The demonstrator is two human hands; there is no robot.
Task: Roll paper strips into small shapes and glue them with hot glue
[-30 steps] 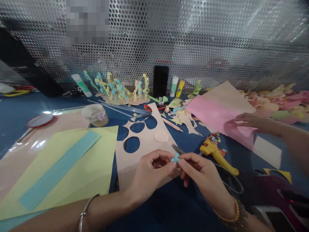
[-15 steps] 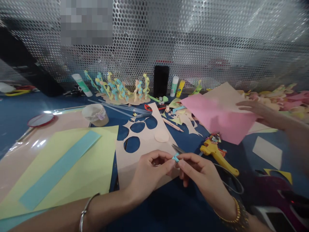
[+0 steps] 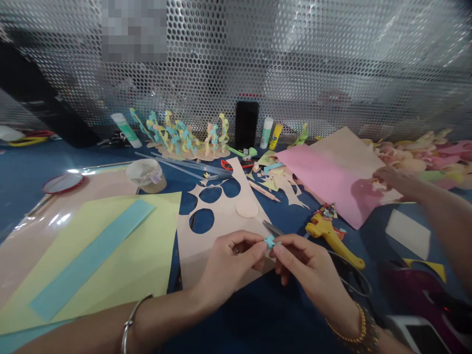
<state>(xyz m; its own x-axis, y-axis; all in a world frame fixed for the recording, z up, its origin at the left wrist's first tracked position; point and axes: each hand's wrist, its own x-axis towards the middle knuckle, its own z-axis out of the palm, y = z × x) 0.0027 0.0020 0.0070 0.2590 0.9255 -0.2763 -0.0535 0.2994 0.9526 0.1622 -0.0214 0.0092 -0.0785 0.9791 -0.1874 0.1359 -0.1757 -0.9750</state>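
A small blue folded paper piece point(image 3: 270, 241) is pinched between both my hands, above the near edge of a pale pink sheet with round cut-outs point(image 3: 224, 246). My left hand point(image 3: 236, 255) grips its left side between thumb and index finger. On the other side, my right hand point(image 3: 308, 263) holds it the same way. Scissor blades point(image 3: 272, 228) show just beyond my right fingers; their handles are hidden. A loose pale paper disc point(image 3: 247, 207) lies on the cut sheet.
At left, a blue strip point(image 3: 92, 258) lies on a yellow sheet point(image 3: 147, 265). A yellow glue gun point(image 3: 334, 238) rests right of my hands. Another person's hand point(image 3: 391, 177) is at a pink sheet point(image 3: 332, 177). Paper spirals point(image 3: 180, 135) and a phone point(image 3: 247, 123) stand behind.
The blue paper piece has turned in my fingertips and more of it shows now. The other person's hand has moved down over the pink sheet.
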